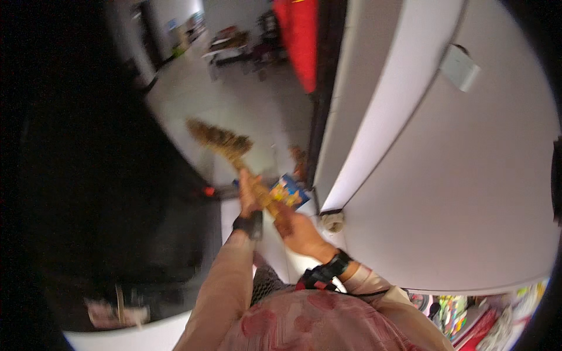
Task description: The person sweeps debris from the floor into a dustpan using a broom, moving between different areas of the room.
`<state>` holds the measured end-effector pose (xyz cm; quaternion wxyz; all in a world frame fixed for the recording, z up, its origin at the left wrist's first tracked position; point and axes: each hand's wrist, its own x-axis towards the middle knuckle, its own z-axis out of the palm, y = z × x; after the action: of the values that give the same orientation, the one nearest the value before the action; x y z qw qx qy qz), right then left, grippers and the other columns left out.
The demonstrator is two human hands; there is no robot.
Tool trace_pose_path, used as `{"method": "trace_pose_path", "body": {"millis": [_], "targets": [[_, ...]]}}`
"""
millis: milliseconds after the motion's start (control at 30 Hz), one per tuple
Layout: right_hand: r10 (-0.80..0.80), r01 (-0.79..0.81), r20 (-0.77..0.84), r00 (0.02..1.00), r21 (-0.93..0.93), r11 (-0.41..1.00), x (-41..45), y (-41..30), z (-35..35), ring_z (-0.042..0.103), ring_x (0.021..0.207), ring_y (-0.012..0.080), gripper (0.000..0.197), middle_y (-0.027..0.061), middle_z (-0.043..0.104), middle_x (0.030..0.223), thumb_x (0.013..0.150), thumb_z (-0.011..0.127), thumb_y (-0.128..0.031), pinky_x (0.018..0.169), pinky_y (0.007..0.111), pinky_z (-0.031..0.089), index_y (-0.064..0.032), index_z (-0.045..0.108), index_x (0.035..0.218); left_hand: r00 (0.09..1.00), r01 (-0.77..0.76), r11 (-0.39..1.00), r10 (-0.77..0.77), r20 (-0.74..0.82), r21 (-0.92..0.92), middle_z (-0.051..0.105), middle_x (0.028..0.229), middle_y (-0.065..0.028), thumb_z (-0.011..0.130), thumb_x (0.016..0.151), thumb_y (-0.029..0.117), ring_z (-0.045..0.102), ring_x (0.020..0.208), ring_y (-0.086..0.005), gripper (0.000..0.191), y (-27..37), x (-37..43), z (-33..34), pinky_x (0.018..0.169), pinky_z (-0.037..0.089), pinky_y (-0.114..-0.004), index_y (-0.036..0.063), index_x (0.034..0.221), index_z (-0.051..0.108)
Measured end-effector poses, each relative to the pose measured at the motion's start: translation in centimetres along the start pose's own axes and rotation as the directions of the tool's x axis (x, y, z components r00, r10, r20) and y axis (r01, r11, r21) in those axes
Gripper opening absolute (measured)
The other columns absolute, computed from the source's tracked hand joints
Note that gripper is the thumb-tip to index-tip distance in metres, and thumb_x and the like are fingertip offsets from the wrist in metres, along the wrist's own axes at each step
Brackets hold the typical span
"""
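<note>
A straw hand broom [219, 139] is held out in front of me, its dark, worn bristles pointing up and left in view. My left hand [249, 193] is around the handle just below the bristles. Further down, my right hand [303, 232] grips the handle's lower end. Both wrists wear black bands. Beyond the handle, low near the doorway, shows a blue printed item [289, 191] with yellow and orange pictures. Part of it is hidden by the handle and hands, and I cannot tell whether it is a box or a mat.
A dark surface [109, 184] fills the left side. To the right is a white wall [439, 197] with a small white box [459, 68] on it. A red hanging [303, 44] borders the doorway. Past it, a cluttered low table [228, 46] stands on the tiled floor [246, 96].
</note>
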<state>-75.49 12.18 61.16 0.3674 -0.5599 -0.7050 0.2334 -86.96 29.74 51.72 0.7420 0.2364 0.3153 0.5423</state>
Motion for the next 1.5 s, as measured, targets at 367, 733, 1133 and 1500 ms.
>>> {"method": "trace_pose_path", "body": {"millis": [367,733,1133,1500], "targets": [[-0.024,0.040,-0.386,0.922,0.034,0.999,5.9,12.0,-22.5,0.060,0.078,0.0348,0.050,0.0254,0.057,0.088,0.083,0.054,-0.026,0.067,0.041,0.047,-0.0010,0.039,0.124,0.921,0.167,0.954,-0.061,-0.385,0.249,0.049,0.110,-0.0055,0.062,0.067,0.053,0.046,0.098,-0.0237,0.066,-1.2,3.4,10.6,0.081,0.039,-0.042,0.0100,0.115,0.046],[-0.122,-0.650,-0.915,0.386,-0.363,0.668,11.4,10.7,-44.7,0.055,0.055,0.0364,0.081,0.0214,0.056,0.062,0.069,0.045,0.002,0.051,0.044,0.044,-0.0201,0.009,0.138,0.970,0.124,0.972,-0.076,-0.232,0.201,0.049,0.099,-0.0036,0.062,0.071,0.047,0.048,0.089,-0.0205,0.053,9.3,18.8,5.7,0.075,0.042,-0.038,0.0120,0.109,0.047],[-0.128,-0.631,-0.905,0.405,-0.378,0.678,11.4,-1.3,-43.3,0.056,0.084,0.0189,0.036,0.0125,0.055,0.103,0.087,0.048,-0.026,0.074,0.029,0.048,-0.0043,0.051,0.116,0.977,0.210,0.966,-0.214,0.005,0.151,0.038,0.127,-0.0073,0.043,0.091,0.015,0.040,0.113,-0.0178,0.043,23.8,32.2,-3.7,0.094,0.034,-0.027,0.0096,0.132,0.029],[0.708,-0.737,0.250,0.660,0.395,0.548,26.4,-3.2,-10.9,0.045,0.044,0.0104,0.026,0.0079,0.055,0.062,0.088,0.044,-0.016,0.039,0.022,0.035,0.0036,0.052,0.102,0.972,-0.224,0.720,0.115,0.205,0.657,0.053,0.106,-0.0090,0.055,0.085,0.015,0.052,0.099,-0.0201,0.050,28.1,32.3,-9.2,0.083,0.045,-0.030,0.0052,0.128,0.031]]}}
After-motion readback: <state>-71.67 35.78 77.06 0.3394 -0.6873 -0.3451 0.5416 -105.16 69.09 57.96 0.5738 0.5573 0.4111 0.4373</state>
